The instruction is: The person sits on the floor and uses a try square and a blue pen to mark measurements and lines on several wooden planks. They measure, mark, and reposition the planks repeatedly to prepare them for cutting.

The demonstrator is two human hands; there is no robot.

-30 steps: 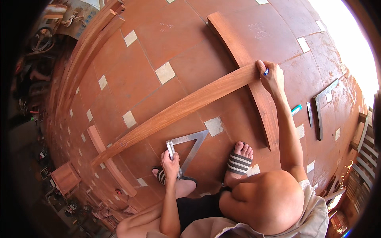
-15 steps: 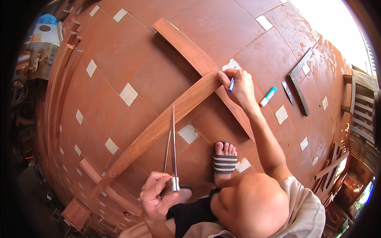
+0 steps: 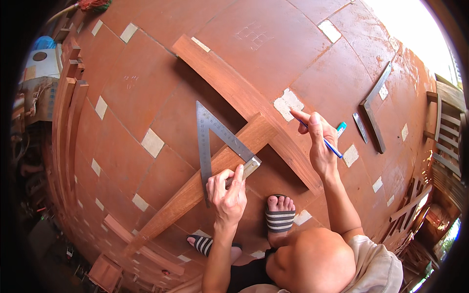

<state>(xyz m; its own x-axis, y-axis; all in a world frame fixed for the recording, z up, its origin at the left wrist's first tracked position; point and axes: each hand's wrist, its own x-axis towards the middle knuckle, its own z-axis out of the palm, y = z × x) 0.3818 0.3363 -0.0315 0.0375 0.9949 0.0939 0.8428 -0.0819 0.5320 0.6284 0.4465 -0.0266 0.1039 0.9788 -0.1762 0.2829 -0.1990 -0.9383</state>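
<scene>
A long reddish wooden board (image 3: 178,188) lies with its far end across another wooden plank (image 3: 229,80) on the floor. My left hand (image 3: 227,198) grips the pale stock of a triangular metal square (image 3: 204,141). The square's marked blades lie over the long board, a short way from its end; whether it rests flat on the wood I cannot tell. To the right of the crossing, above the floor, my right hand (image 3: 320,144) is closed round a blue pen (image 3: 333,147). The pen is apart from both boards.
A teal-capped stick (image 3: 341,129) lies behind my right hand. Farther right are a short metal blade (image 3: 360,128) and a large dark carpenter's square (image 3: 371,110). Wooden beams (image 3: 73,117) line the left side, and a slatted wooden piece (image 3: 448,122) stands at the right.
My left hand has moved forward and right, turning the square from edge-on to broadside over the board. My right hand has come off the board's end and moved right with the pen.
</scene>
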